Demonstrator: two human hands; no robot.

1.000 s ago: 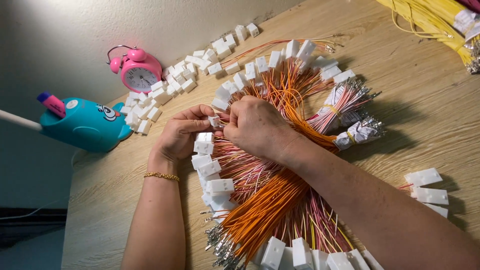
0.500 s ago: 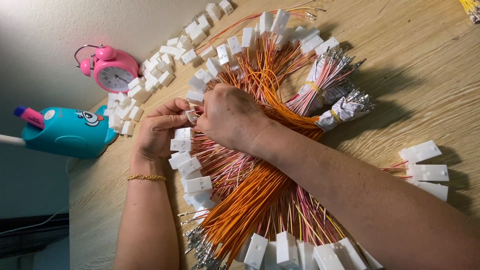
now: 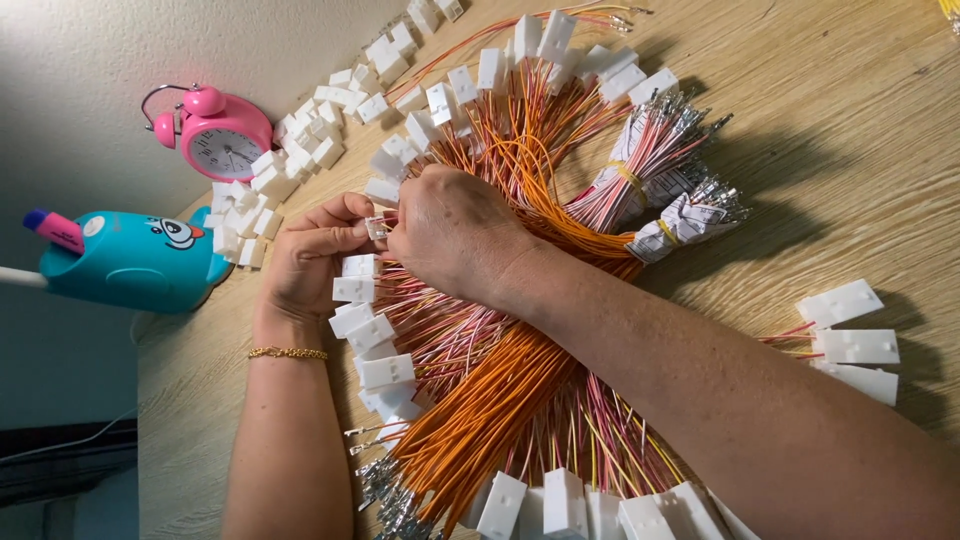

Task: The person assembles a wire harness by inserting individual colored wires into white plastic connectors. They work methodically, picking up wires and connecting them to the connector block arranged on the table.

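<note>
White connector housing (image 3: 377, 228) sits pinched between both hands above the wooden table (image 3: 840, 130), at about 10 o'clock from the fan of orange and pink wires (image 3: 500, 370). Left hand (image 3: 315, 255) is closed, thumb and forefinger gripping the housing. Right hand (image 3: 455, 232) is curled shut, its fingertips meeting the same housing from the 3 o'clock side. Loose white housings (image 3: 300, 150) lie at 11 o'clock, near a pink alarm clock (image 3: 222, 135).

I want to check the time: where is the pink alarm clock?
In the head view the pink alarm clock stands upper left on the wooden table, beside the loose white connectors and above the teal toy.
</note>
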